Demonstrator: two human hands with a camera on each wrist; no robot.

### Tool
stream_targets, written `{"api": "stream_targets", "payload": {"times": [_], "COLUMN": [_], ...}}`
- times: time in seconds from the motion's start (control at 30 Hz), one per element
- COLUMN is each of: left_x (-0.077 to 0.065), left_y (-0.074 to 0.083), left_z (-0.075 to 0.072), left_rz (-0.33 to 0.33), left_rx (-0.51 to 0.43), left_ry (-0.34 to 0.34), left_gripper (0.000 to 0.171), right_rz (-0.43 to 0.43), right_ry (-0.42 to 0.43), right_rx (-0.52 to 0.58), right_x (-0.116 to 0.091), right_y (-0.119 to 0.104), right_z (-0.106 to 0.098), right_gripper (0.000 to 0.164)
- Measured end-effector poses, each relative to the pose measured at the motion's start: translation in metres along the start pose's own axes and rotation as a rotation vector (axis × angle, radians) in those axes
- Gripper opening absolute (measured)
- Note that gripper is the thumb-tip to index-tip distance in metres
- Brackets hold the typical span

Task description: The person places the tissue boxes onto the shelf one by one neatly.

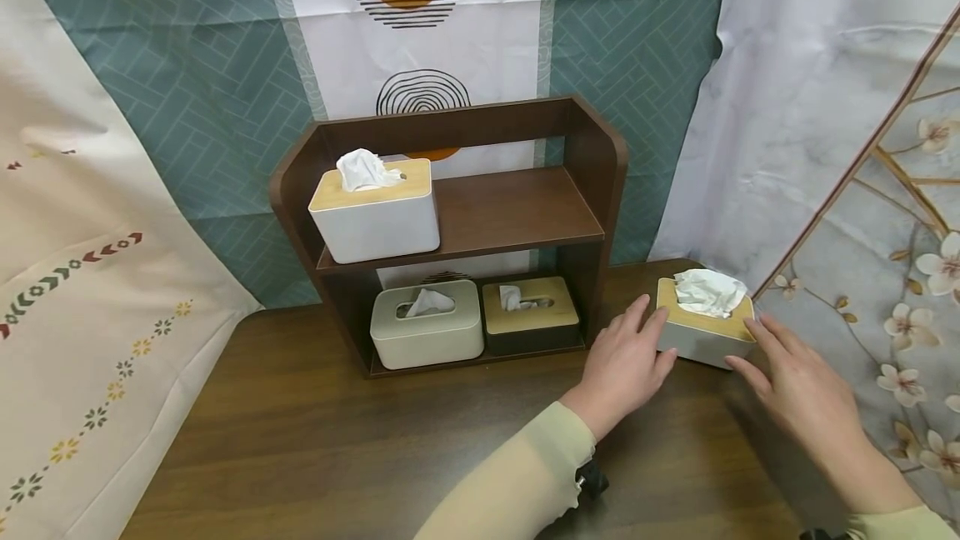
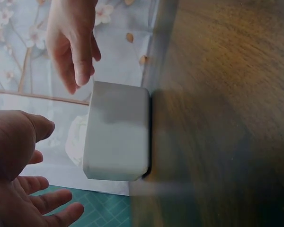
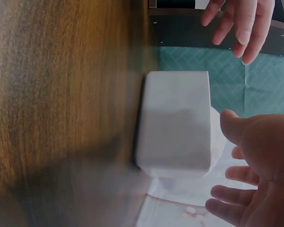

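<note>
A white tissue box (image 1: 705, 330) with a wood-look lid and a tuft of white tissue stands on the table, right of the shelf. At its left side is my left hand (image 1: 624, 357), fingers spread and relaxed. My right hand (image 1: 802, 382) is at the box's right end, its fingers loosely extended. In the left wrist view a gap shows between the left hand (image 2: 19, 165) and the plain side of the box (image 2: 118, 132). From the right wrist, the box (image 3: 175, 123) also appears apart from the right hand (image 3: 260, 161). Neither hand grips anything.
A dark brown two-tier shelf (image 1: 517, 202) stands at the back. Its upper tier bears a white, wood-lidded tissue box (image 1: 382, 223). Below sit a cream tissue box (image 1: 427, 336) and a black, wood-lidded one (image 1: 532, 327). A flowered curtain (image 1: 885, 273) hangs close on the right.
</note>
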State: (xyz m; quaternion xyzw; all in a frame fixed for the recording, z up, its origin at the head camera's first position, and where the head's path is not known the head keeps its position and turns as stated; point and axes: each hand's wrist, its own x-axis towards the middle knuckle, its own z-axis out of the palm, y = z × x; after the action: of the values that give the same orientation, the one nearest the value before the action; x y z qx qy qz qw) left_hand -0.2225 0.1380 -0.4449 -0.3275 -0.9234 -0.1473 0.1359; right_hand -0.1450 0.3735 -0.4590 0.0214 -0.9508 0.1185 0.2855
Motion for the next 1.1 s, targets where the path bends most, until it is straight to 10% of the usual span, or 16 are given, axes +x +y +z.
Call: {"api": "stream_targets", "payload": {"times": [1.1], "left_x": [0.023], "left_y": [0.000], "left_z": [0.026], "left_rz": [-0.038], "left_rx": [-0.017], "left_ry": [-0.123], "left_gripper": [0.064], "right_rz": [0.010], "right_ry": [-0.070], "right_rx": [0.001], "right_x": [0.003], "right_y": [0.007], "right_z": [0.016], "right_gripper": [0.061]}}
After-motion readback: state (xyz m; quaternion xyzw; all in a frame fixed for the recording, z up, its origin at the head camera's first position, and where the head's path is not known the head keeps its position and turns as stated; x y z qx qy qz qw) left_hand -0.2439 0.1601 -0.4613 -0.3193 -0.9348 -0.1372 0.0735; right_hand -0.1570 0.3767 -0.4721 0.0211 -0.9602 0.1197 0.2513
